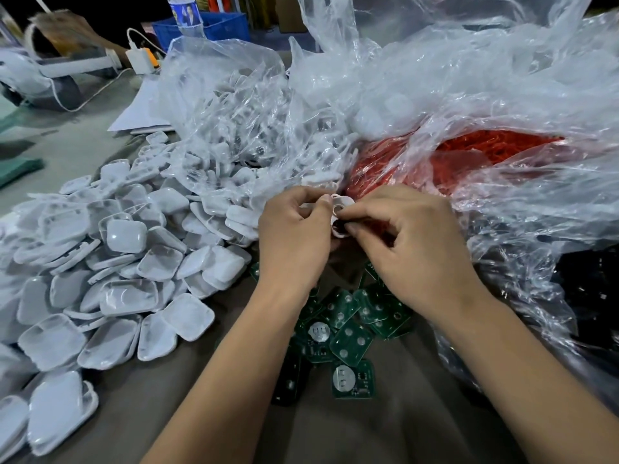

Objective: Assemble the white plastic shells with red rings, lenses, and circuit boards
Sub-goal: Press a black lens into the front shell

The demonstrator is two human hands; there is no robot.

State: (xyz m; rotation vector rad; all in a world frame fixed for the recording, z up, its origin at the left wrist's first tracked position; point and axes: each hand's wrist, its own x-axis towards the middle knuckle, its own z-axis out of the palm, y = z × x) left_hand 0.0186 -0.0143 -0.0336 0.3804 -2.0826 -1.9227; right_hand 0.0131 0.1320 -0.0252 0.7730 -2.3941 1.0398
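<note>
My left hand (294, 236) grips a small white plastic shell (339, 203) at the middle of the view. My right hand (412, 242) meets it from the right, fingertips pinched on a small dark part at the shell's opening; what that part is I cannot tell. A big heap of white shells (134, 262) fills the left. Green circuit boards (348, 333) lie in a pile under my wrists. Red rings (485, 152) show through a clear plastic bag on the right.
Crumpled clear plastic bags (435, 78) cover the back and right, one holding more white parts (248, 128). A white charger with cable (142, 60), a water bottle (186, 13) and a blue crate (214, 28) stand at the back left. Black parts (589, 296) sit at far right.
</note>
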